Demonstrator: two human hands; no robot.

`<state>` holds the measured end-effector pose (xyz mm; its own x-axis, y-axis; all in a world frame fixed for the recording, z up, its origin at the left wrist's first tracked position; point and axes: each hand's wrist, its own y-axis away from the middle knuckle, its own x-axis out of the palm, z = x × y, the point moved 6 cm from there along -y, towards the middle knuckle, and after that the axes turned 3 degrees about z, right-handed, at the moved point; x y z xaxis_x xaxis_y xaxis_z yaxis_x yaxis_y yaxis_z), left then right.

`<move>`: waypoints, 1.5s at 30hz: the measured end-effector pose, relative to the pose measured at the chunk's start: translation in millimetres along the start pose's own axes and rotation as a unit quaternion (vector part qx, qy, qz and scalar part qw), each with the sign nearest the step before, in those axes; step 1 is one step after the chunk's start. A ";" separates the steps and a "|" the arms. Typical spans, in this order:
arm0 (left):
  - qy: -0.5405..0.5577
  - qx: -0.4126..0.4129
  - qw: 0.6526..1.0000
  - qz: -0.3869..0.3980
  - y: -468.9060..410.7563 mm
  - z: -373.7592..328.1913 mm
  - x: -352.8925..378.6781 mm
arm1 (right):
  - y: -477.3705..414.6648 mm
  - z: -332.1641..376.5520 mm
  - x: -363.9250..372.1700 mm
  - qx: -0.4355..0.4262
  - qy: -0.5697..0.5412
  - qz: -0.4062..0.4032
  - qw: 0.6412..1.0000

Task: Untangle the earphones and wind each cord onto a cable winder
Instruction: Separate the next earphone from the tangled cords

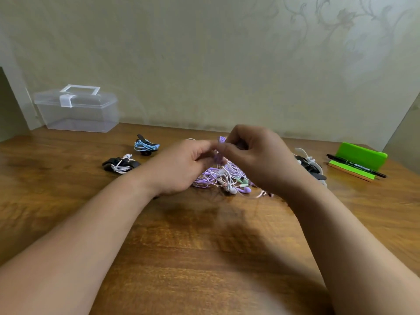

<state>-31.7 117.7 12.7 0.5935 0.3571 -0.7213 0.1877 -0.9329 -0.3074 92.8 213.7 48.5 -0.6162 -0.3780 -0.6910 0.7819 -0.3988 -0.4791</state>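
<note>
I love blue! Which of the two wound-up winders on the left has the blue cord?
The far winder, nearer the clear box. Its cord is blue; the near winder holds a white cord.

1. Brown wooden table (204, 258): polished, slightly glossy, with visible grain.
2. Clear rectangular plastic box (77, 119): smooth, translucent.
3. Tangle of lilac and white earphone cords (211, 177): smooth plastic coating.
4. Bright green plastic stand (361, 155): smooth, matt.
</note>
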 end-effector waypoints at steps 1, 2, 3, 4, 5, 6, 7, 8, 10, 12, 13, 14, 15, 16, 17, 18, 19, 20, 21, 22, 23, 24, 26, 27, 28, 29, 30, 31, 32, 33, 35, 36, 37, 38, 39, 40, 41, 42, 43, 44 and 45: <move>0.026 0.000 1.000 0.013 1.0 -3.1 1.1 | -1.0 -2.6 -4.2 0.003 -0.025 -0.009 1.000; 0.074 -0.003 0.997 0.029 2.8 -8.9 2.3 | -1.7 -5.4 -7.6 0.005 -0.059 -0.009 0.998; 0.120 -0.010 0.992 0.048 5.1 -13.6 3.0 | -1.8 -7.7 -9.9 0.009 -0.102 -0.001 0.995; 0.157 -0.015 0.985 0.071 7.4 -18.7 3.7 | -1.9 -9.9 -11.4 0.014 -0.148 0.012 0.989; 0.175 -0.014 0.980 0.092 9.8 -21.9 3.2 | -1.6 -10.8 -12.5 0.020 -0.187 0.027 0.982; 0.187 -0.010 0.976 0.112 12.5 -24.8 2.3 | -1.2 -11.6 -12.8 0.027 -0.220 0.041 0.974; 0.193 -0.005 0.973 0.127 14.1 -25.4 1.2 | -0.5 -10.9 -12.1 0.032 -0.250 0.054 0.966; 0.195 -0.001 0.971 0.139 14.1 -24.7 1.0 | -0.3 -11.0 -10.9 0.034 -0.274 0.064 0.959; 0.198 -0.001 0.967 0.158 16.2 -26.0 1.7 | -0.3 -11.7 -8.2 0.035 -0.297 0.074 0.951; 0.212 -0.002 0.962 0.171 17.8 -27.3 3.0 | -0.9 -13.0 -6.2 0.038 -0.304 0.075 0.949; 0.221 -0.010 0.960 0.173 18.2 -26.0 3.0 | -1.2 -13.7 -5.3 0.039 -0.312 0.076 0.946; 0.230 -0.018 0.957 0.175 18.8 -25.5 3.0 | -1.5 -14.7 -4.9 0.041 -0.322 0.077 0.943; 0.235 -0.017 0.955 0.180 19.1 -26.5 3.1 | -1.5 -15.5 -5.0 0.043 -0.332 0.078 0.939; 0.232 -0.011 0.955 0.187 18.9 -27.7 3.9 | -1.9 -16.7 -5.5 0.043 -0.337 0.078 0.937; 0.225 -0.002 0.955 0.194 19.2 -29.7 5.3 | -2.2 -17.9 -6.4 0.043 -0.337 0.080 0.937; 0.221 0.006 0.954 0.201 19.7 -31.8 6.8 | -2.5 -19.5 -6.7 0.045 -0.336 0.082 0.937; 0.224 0.012 0.953 0.206 19.9 -32.6 7.9 | -2.2 -21.0 -6.7 0.048 -0.336 0.086 0.937; 0.236 0.017 0.950 0.206 19.6 -32.8 8.5 | -1.8 -22.3 -5.7 0.050 -0.343 0.091 0.934; 0.252 0.019 0.946 0.205 19.1 -32.9 8.5 | -1.4 -23.1 -4.7 0.052 -0.354 0.094 0.929; 0.269 0.018 0.941 0.202 18.9 -32.7 8.5 | -1.1 -23.7 -3.0 0.057 -0.365 0.097 0.924; 0.286 0.016 0.937 0.199 18.5 -32.1 8.8 | -0.7 -23.7 -0.7 0.061 -0.378 0.102 0.918; 0.302 0.014 0.933 0.195 17.8 -33.1 9.2 | -1.3 -23.8 1.8 0.064 -0.395 0.108 0.910; 0.336 0.018 0.923 0.184 16.4 -35.7 10.0 | -1.2 -23.6 8.1 0.074 -0.442 0.126 0.885; 0.357 0.024 0.917 0.175 15.3 -36.7 10.2 | -1.1 -24.1 11.6 0.080 -0.464 0.131 0.872; 0.385 0.032 0.908 0.160 14.3 -36.2 10.1 | -0.4 -24.0 15.9 0.086 -0.481 0.130 0.863; 0.420 0.038 0.896 0.140 12.8 -35.4 9.1 | 0.0 -23.7 19.8 0.091 -0.490 0.123 0.858; 0.452 0.039 0.884 0.114 11.1 -33.4 7.7 | 0.3 -23.1 24.2 0.091 -0.490 0.112 0.860; 0.476 0.036 0.875 0.079 8.0 -30.8 5.6 | -0.4 -22.2 27.5 0.087 -0.480 0.099 0.867; 0.488 0.026 0.871 0.041 5.5 -27.4 3.4 | -0.7 -20.4 31.9 0.082 -0.461 0.091 0.879; 0.494 0.015 0.869 0.002 2.6 -23.5 1.3 | -0.4 -17.9 36.0 0.079 -0.436 0.086 0.892; 0.484 -0.001 0.872 -0.072 -1.5 -16.7 -4.9 | -0.2 -12.0 45.0 0.072 -0.371 0.089 0.921; 0.469 -0.007 0.877 -0.102 -2.5 -12.2 -7.5 | 0.7 -8.4 49.2 0.071 -0.333 0.094 0.936; 0.443 -0.009 0.887 -0.128 -4.0 -10.0 -8.8 | 1.4 -6.5 51.4 0.072 -0.298 0.097 0.947; 0.408 -0.015 0.901 -0.150 -3.6 -7.0 -10.4 | 2.4 -4.5 54.2 0.074 -0.275 0.100 0.953; 0.376 -0.021 0.912 -0.166 -2.7 -7.3 -11.0 | 3.0 -3.5 55.0 0.081 -0.263 0.100 0.956; 0.350 -0.027 0.919 -0.181 -1.4 -7.1 -11.4 | 3.8 -3.0 54.7 0.088 -0.258 0.099 0.957; 0.327 -0.032 0.925 -0.193 -0.6 -6.7 -11.9 | 4.1 -2.6 52.6 0.096 -0.251 0.094 0.959; 0.303 -0.033 0.931 -0.202 0.6 -6.6 -12.8 | 4.1 -2.8 49.9 0.101 -0.234 0.085 0.963; 0.269 -0.027 0.939 -0.211 0.1 -3.3 -14.1 | 4.0 -2.4 45.6 0.100 -0.200 0.067 0.972; 0.235 -0.022 0.947 -0.217 0.6 -0.9 -15.7 | 3.1 -2.9 40.8 0.092 -0.154 0.040 0.983; 0.204 -0.018 0.955 -0.216 0.1 2.7 -16.6 | 2.6 -3.0 35.8 0.082 -0.106 0.009 0.991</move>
<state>-43.6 111.8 22.9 0.7088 0.6676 -0.2279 0.5061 -0.7064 -0.4949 73.0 201.7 20.8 -0.6216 -0.5465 -0.5611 0.7780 -0.5139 -0.3614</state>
